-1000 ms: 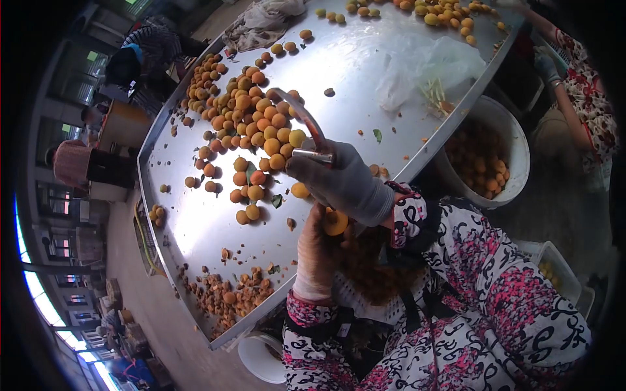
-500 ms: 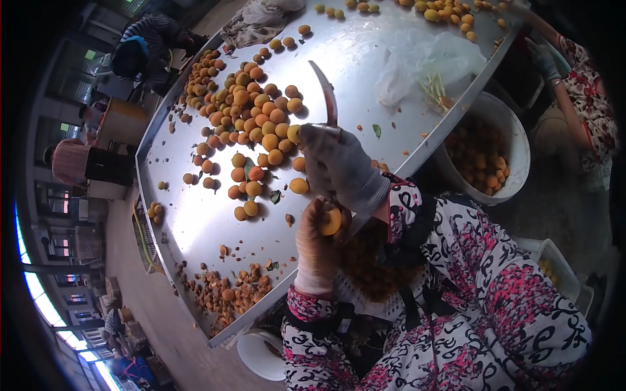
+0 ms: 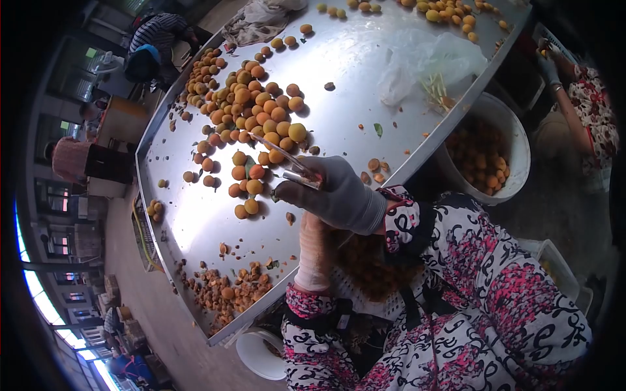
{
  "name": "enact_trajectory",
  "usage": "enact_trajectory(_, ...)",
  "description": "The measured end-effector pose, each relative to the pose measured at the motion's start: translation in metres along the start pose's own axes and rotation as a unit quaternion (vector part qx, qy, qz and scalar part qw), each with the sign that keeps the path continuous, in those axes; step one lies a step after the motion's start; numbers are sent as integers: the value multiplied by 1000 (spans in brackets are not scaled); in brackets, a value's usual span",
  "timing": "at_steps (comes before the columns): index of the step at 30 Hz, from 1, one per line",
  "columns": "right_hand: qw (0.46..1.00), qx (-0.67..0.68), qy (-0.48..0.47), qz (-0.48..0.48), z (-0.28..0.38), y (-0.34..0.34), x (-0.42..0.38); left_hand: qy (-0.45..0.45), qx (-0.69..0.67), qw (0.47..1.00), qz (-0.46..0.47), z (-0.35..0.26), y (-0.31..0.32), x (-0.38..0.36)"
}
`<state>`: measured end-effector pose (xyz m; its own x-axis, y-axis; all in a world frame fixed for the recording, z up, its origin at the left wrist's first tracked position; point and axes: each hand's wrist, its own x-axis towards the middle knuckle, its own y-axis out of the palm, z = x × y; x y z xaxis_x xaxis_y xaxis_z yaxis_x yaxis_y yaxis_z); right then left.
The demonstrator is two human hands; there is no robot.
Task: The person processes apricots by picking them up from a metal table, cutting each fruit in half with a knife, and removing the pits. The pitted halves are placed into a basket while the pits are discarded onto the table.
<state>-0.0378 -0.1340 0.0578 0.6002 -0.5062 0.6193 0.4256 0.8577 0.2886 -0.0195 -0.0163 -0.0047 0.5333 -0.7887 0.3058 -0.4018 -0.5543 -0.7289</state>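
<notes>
Right hand [image 3: 332, 195], gloved, fingers clenched round a curved knife [image 3: 290, 163] over the metal table [image 3: 339, 72]. Left hand [image 3: 314, 251] beneath; finger posture unclear.

A heap of apricots [image 3: 251, 114] lies on the metal table [image 3: 195, 221], with a pile of pits [image 3: 225, 293] at its near-left edge. A plastic bag [image 3: 427, 65] lies toward the table's far right, and beyond that edge stands a bucket [image 3: 515, 140] holding fruit. The right hand [image 3: 336, 195] is over the table's near edge, with the left hand [image 3: 314, 251] just below it.
</notes>
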Motion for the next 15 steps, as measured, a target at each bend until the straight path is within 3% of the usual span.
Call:
enact_trajectory(2, 968, 114, 213, -64, 11, 4, 9, -37, -70, 996, -31, -24, -10, 4)
enact_trajectory(3, 901, 205, 374, -82, 28, -11, 17, -210, -444, 871, -18, -24, -13, 5)
enact_trajectory(4, 895, 225, 377, -75, 22, -21, 17, -344, -736, 583, -4, -24, -14, 5)
enact_trajectory(5, 888, 253, 381, -55, 16, -26, 16, -290, -702, 650, 16, -20, -10, 0)
enact_trajectory(6, 879, 282, 383, -36, 11, -28, 14, -290, -702, 650, 16, -18, -4, -4)
enact_trajectory(8, 879, 286, 380, -31, 13, -29, 15, -354, -573, 736, -69, -18, 6, -8)
enact_trajectory(9, 879, 290, 377, -27, 14, -29, 15, -355, -573, 735, -69, -15, 3, -9)
enact_trajectory(11, 874, 316, 369, -21, 14, -29, 14, -258, -798, 524, 149, -12, -11, -2)
enact_trajectory(15, 871, 306, 382, -43, 14, -32, 15, -276, -760, 571, 147, -26, -20, 4)
